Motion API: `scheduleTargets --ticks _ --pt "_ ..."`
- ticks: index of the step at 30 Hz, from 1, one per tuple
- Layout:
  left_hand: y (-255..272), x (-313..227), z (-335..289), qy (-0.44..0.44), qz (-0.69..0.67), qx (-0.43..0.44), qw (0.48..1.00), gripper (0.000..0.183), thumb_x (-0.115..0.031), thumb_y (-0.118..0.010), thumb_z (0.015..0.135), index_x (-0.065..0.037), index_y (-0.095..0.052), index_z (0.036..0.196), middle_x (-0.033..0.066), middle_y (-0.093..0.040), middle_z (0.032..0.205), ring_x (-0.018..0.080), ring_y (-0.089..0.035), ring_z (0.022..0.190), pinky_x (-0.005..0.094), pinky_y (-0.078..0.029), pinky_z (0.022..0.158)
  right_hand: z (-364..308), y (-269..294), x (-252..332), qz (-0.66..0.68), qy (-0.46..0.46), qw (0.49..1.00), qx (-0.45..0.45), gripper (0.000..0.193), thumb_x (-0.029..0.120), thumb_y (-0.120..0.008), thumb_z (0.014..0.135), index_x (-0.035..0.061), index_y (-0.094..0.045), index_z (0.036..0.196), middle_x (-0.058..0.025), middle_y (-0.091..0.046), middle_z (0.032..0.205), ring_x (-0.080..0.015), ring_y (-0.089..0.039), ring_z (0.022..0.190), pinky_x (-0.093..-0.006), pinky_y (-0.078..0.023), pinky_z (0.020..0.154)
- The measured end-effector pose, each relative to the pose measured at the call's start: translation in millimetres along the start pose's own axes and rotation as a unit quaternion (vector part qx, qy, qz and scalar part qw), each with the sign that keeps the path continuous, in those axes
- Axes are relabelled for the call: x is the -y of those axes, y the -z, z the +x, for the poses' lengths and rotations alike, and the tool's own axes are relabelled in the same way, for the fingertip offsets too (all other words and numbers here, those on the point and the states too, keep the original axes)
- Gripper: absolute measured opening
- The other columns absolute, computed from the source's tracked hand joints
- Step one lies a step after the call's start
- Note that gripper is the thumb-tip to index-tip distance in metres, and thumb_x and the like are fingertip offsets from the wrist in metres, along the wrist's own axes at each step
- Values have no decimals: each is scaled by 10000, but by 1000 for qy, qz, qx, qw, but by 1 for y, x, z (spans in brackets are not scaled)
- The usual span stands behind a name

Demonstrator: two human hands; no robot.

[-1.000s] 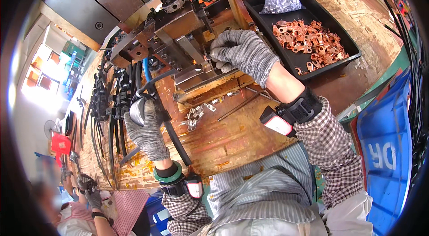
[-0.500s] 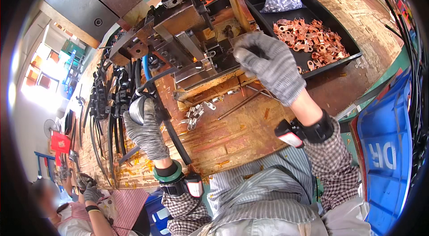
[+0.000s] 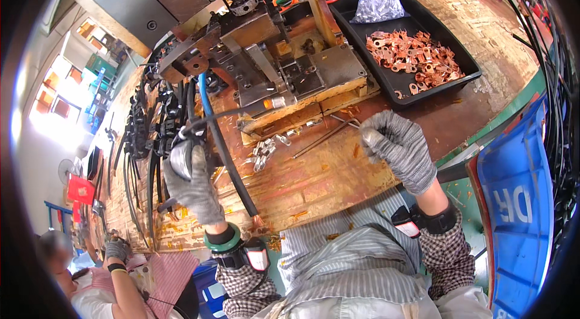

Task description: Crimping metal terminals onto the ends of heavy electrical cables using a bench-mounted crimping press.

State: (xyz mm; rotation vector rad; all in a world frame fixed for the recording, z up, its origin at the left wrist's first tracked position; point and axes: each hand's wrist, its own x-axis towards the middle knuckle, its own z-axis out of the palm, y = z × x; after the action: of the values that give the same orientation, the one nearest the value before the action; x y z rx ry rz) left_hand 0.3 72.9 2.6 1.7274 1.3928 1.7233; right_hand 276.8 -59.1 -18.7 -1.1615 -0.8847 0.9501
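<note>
My left hand (image 3: 196, 183), in a grey knit glove, is closed around a black cable (image 3: 220, 116). The cable's far end carries a small metal terminal (image 3: 277, 102), lying at the near edge of the press die (image 3: 293, 80). A thicker black cable (image 3: 232, 174) runs down beside this hand to a bare copper end (image 3: 258, 220). To the right, my gloved right hand (image 3: 402, 148) hovers over the table's near side, fingers curled in. Whatever they may hold is hidden. It is nearest to a thin bent metal rod (image 3: 326, 139).
A black tray (image 3: 417, 96) holds copper lugs (image 3: 417, 59) and a clear bag of silvery pieces (image 3: 377, 2). Loose silver terminals (image 3: 263, 153) lie before the press. Bundled black cables (image 3: 160, 125) lie left, a blue crate (image 3: 513, 198) stands right. A co-worker (image 3: 115, 283) sits lower left.
My right hand has drawn back from the press toward me and to the right. The cable end in my left hand has come out of the die to its near edge.
</note>
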Motion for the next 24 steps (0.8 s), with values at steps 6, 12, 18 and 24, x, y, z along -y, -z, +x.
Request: scheduleTargets --ticks 6,12,18,24 --pt "61 -75 -30 -241 -8 107 965 533 -154 -740 684 72 -466 1082 136 -567 968 212 -573 916 340 -500 772 -16 6 0 -205 35 973 104 131 141 -584 812 24 -579 871 -43 -585 716 -129 -568 645 -276 -467 610" --pt "99 -113 -55 -96 -111 174 974 714 0 -776 546 73 -392 1144 219 -569 939 282 -613 816 386 -548 703 -35 -52 46 -368 462 788 171 279 177 -536 755 67 -560 1010 -105 -593 896 -265 -596 776 -356 -495 640" --pt "65 -135 -76 -152 125 399 896 307 -152 -702 650 -83 -609 935 91 -612 892 248 -618 731 281 -500 576 -43 -84 77 -321 526 753 231 277 170 -578 740 96 -590 1006 -63 -607 853 -243 -585 672 -346 -460 499" --pt "41 -98 -91 -561 76 451 690 227 -223 -509 752 -145 -639 922 48 -585 933 248 -573 858 379 -452 810 -69 -78 85 -367 627 674 133 345 191 -500 719 22 -548 1016 -128 -571 926 -255 -580 842 -361 -509 667"
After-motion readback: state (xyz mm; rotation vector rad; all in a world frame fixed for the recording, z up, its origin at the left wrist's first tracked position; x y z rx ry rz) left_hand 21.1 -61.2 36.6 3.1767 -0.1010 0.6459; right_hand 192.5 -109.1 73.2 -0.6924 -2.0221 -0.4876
